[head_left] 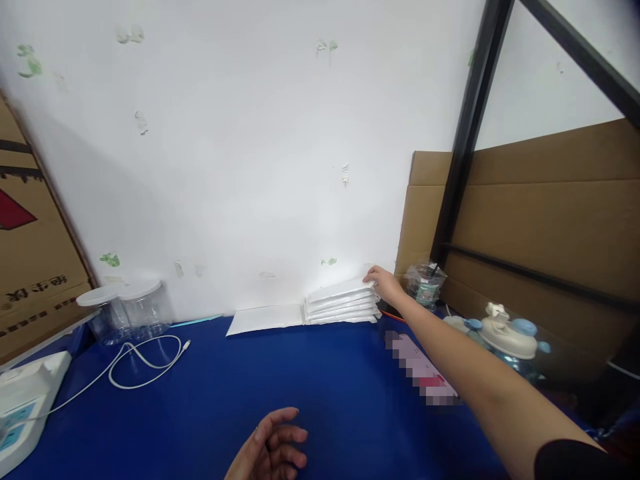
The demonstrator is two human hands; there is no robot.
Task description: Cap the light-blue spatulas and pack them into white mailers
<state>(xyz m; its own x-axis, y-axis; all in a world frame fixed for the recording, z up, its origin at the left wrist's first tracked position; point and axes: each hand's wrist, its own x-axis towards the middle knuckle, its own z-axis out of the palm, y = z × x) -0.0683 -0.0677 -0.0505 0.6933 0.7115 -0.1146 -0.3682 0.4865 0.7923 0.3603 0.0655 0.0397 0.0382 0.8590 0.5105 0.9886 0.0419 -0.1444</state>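
Observation:
A stack of flat white packets (340,305) with shiny edges lies at the back of the blue table, against the wall. My right hand (384,283) reaches to the stack's right end, its fingers closed on the corner of the top white packet (340,289). Left of the stack, a single flat white sheet-like piece (267,318) rests on the table. My left hand (274,445) hovers over the table near the front edge, fingers apart and loosely curled, holding nothing.
Two clear lidded jars (143,310), a coiled white cable (150,365) and a white device (35,407) are at the left. To the right are a pink item (423,373), a bagged plastic cup (427,287), a large bottle (510,337) and a black metal frame (465,147).

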